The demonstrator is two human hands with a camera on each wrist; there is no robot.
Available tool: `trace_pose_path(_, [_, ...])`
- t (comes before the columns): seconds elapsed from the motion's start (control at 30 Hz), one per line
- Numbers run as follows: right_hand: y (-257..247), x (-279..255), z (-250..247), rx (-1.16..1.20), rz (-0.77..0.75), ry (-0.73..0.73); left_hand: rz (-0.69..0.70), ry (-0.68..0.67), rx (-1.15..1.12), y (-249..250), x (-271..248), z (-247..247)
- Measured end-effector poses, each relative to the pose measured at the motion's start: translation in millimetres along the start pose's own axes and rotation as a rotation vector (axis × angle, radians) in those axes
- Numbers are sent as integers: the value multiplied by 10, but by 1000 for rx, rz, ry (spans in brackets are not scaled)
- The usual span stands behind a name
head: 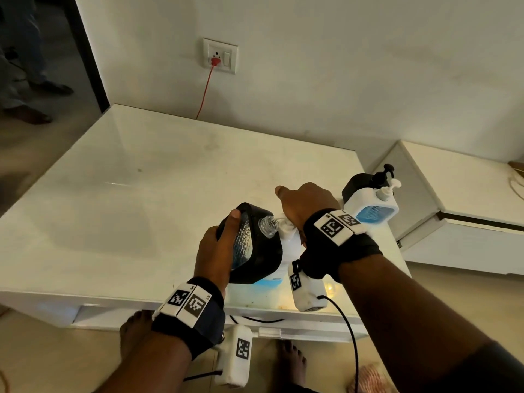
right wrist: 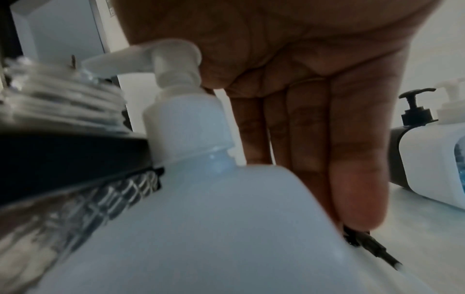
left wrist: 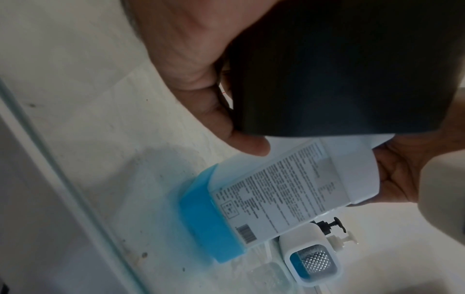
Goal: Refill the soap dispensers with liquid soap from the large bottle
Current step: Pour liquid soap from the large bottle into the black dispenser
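black dispenser [head: 255, 245] with clear diamond-textured window, white bottle [left wrist: 289, 191] holding blue soap, red cable [head: 205, 89]

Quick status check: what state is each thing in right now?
Black dispenser: uncapped, tilted, gripped by left hand.
Large bottle: upright, pump on, low blue soap.
Right hand: fingers straight, over the pump.
White dispenser: upright, pump fitted.
Wall plug: plugged in.

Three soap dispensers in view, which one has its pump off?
The black dispenser tilted in the left hand: its clear threaded neck is bare. The other black one and the white one by the table's right edge still carry pumps.
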State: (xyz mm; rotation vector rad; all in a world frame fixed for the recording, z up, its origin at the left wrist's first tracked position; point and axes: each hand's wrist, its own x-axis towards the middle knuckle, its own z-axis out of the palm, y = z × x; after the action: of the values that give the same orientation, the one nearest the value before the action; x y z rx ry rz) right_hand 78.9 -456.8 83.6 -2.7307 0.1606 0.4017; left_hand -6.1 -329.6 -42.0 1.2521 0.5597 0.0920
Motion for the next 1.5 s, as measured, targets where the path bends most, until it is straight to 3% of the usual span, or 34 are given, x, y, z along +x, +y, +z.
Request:
trace_pose_path(0.37, [-54, -66, -93, 64, 1, -97, -7, 3, 16, 23, -7, -3])
trace_pose_path(0.77, [-16, -26, 5, -72, -6, 22, -18, 1, 33, -58, 30, -25])
trace_pose_path(1.03, [-65, -91, -101, 67, 5, -103, -26, 16, 26, -12, 22, -9])
trace_pose_path(1.33, [-22, -43, -24, -40, 3, 18, -36, 16, 16, -85, 67, -21])
trace_pose_path(1.5, [-47, -71, -23, -61, 13, -6, -27, 14, 31, -70, 72, -22])
